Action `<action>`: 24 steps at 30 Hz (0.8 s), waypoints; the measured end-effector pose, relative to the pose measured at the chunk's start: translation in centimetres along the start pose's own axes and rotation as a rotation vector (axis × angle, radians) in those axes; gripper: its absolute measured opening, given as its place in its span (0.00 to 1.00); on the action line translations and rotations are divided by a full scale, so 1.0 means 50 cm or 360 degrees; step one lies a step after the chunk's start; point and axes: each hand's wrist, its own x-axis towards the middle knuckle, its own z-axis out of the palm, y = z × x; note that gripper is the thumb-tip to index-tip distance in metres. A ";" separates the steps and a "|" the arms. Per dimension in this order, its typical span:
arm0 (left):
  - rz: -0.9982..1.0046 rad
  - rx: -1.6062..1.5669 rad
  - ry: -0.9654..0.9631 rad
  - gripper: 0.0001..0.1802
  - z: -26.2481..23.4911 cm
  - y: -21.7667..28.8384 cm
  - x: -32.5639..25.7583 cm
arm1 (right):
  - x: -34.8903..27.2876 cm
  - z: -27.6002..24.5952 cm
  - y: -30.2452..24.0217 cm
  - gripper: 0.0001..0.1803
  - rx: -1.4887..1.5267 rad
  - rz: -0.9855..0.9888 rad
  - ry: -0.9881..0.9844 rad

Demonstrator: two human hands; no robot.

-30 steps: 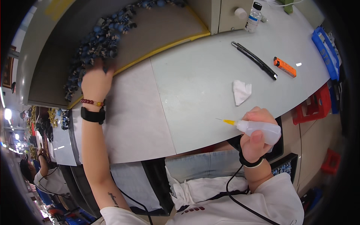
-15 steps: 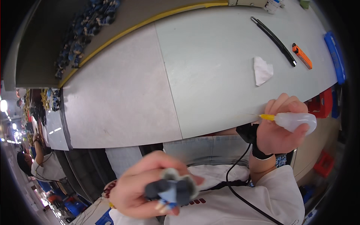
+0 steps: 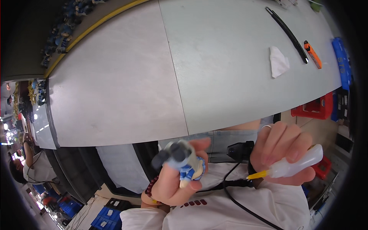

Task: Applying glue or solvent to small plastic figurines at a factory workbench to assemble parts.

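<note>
While our left hand (image 3: 173,188) pinches the blue-and-grey figurine (image 3: 188,164), fingers curled round it at lower centre of the frame, we've our right hand (image 3: 279,147) half-closed on the squeeze bottle (image 3: 298,164), lower right, yellow nozzle (image 3: 257,175) angled down-left!

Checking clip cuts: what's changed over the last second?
Left hand came back from the shelf toward the body, now holding a blue figurine. Right hand drew in too; its bottle swung, yellow nozzle now pointing down-left. The view shifted. Unchanged: right hand keeps the bottle; white scrap lies on the table.
</note>
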 end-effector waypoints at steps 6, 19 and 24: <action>0.0520 0.0371 0.0028 0.25 -0.018 -0.019 0.018 | 0.004 0.017 0.006 0.21 -0.0036 0.0183 -0.0103; 0.0553 0.0337 -0.0122 0.35 -0.042 -0.026 0.019 | 0.009 0.027 0.017 0.22 -0.0265 0.0250 -0.0263; 0.0400 0.0523 -0.0428 0.37 -0.058 0.002 0.025 | 0.005 0.027 0.009 0.21 -0.0430 0.0244 -0.0244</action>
